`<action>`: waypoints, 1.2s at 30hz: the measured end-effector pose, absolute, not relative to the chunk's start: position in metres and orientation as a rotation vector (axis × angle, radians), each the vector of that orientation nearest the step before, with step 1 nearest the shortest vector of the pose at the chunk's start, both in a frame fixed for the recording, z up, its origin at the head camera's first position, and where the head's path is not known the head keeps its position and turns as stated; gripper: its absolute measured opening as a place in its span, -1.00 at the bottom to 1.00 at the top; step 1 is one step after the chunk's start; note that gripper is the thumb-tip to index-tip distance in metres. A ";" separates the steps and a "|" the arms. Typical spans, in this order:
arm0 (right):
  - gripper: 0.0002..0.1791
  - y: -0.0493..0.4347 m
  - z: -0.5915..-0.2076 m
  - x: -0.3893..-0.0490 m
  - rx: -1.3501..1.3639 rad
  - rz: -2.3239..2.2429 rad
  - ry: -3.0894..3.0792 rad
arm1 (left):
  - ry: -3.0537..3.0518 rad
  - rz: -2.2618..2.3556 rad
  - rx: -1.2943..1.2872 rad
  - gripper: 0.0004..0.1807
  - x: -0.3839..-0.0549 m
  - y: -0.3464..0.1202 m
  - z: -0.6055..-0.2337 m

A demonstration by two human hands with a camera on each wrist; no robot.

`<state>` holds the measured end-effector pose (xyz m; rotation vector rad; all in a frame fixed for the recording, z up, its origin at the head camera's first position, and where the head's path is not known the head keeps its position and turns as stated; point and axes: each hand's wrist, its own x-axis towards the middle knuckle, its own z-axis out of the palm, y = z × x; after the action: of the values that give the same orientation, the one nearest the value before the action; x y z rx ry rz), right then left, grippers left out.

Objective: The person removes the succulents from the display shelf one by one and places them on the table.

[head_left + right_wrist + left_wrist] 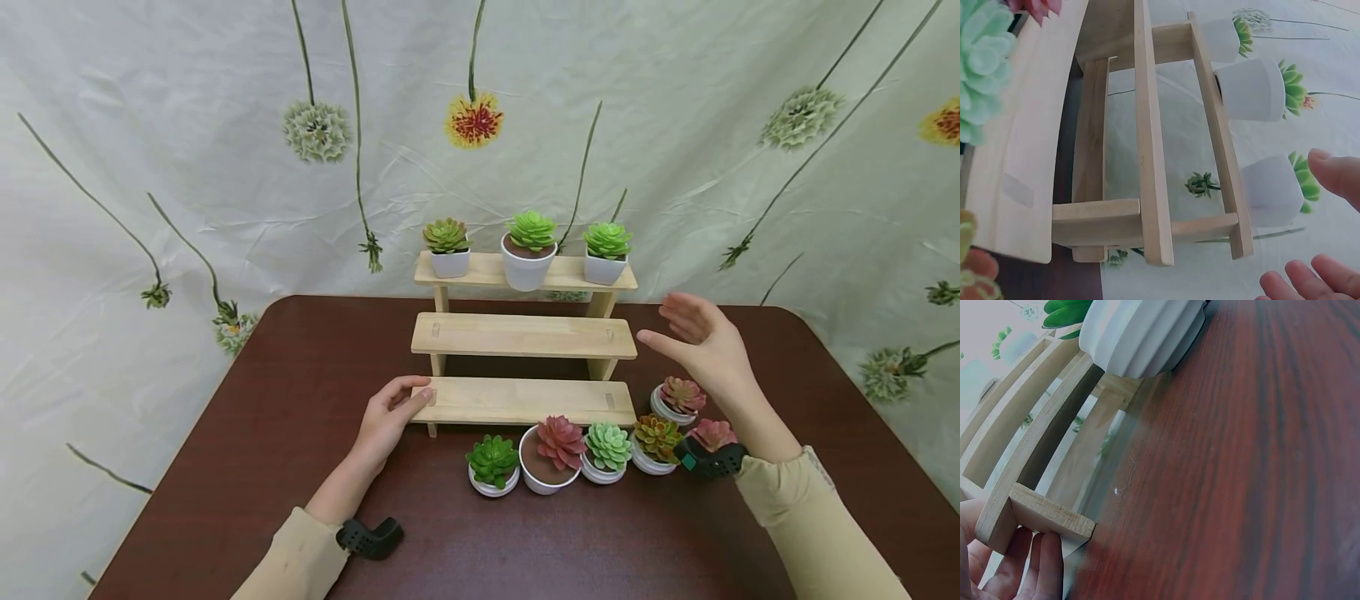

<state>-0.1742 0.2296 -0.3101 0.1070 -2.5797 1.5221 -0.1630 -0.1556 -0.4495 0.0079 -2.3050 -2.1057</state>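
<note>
A three-tier wooden plant stand point(525, 333) stands at the back of the table. Its lower left corner is held by my left hand point(390, 417), thumb on the bottom step and fingers round the end by the leg point(1054, 515). Off the stand's right side, my right hand point(705, 346) is raised with fingers spread and holds nothing. Along the top step sit three potted succulents: an olive-green one point(447, 248), a bright green one in a round pot point(528, 262) and another bright green one in a square pot point(606, 254).
Before the stand are a dark green succulent point(492, 462), a large-potted red one point(551, 467), a mint one point(606, 450) and an orange-green one point(656, 442). Two pinkish ones point(681, 396) stand right, one partly behind my right wrist. A flowered cloth point(225, 125) hangs behind the table.
</note>
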 end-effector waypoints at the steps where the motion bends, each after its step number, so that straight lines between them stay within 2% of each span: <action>1: -0.14 0.233 -0.317 -0.183 0.128 1.562 -2.542 | -2.303 -2.107 0.013 -0.59 -0.163 -0.155 -0.449; 7: -0.17 0.227 -0.323 -0.208 0.179 1.580 -2.463 | -2.291 -2.112 0.020 -0.60 -0.162 -0.155 -0.448; 10: -0.12 0.210 -0.304 -0.203 0.173 1.539 -2.500 | -2.286 -2.118 0.020 -0.61 -0.162 -0.154 -0.447; 13: -0.11 0.204 -0.304 -0.212 0.170 1.577 -2.462 | -2.287 -2.116 0.023 -0.61 -0.162 -0.154 -0.447; 20: -0.03 0.226 -0.360 -0.282 0.167 1.697 -2.308 | -2.302 -2.091 0.027 -0.60 -0.164 -0.155 -0.451; 24: 0.01 0.228 -0.370 -0.303 0.124 1.658 -2.335 | -2.307 -2.071 0.017 -0.60 -0.164 -0.155 -0.451; 27: 0.00 0.216 -0.359 -0.297 0.102 1.642 -2.330 | -2.311 -2.068 0.012 -0.60 -0.163 -0.155 -0.451; 33: 0.00 0.176 -0.304 -0.252 0.062 1.539 -2.403 | -2.315 -2.055 0.019 -0.60 -0.164 -0.156 -0.451; 36: -0.01 0.169 -0.295 -0.247 0.032 1.548 -2.417 | -2.317 -2.056 0.028 -0.61 -0.164 -0.155 -0.451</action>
<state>-0.2472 0.1691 -0.2954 0.0315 -2.4166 1.5475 -0.1636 -0.1554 -0.4513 0.0277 -2.3166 -2.0561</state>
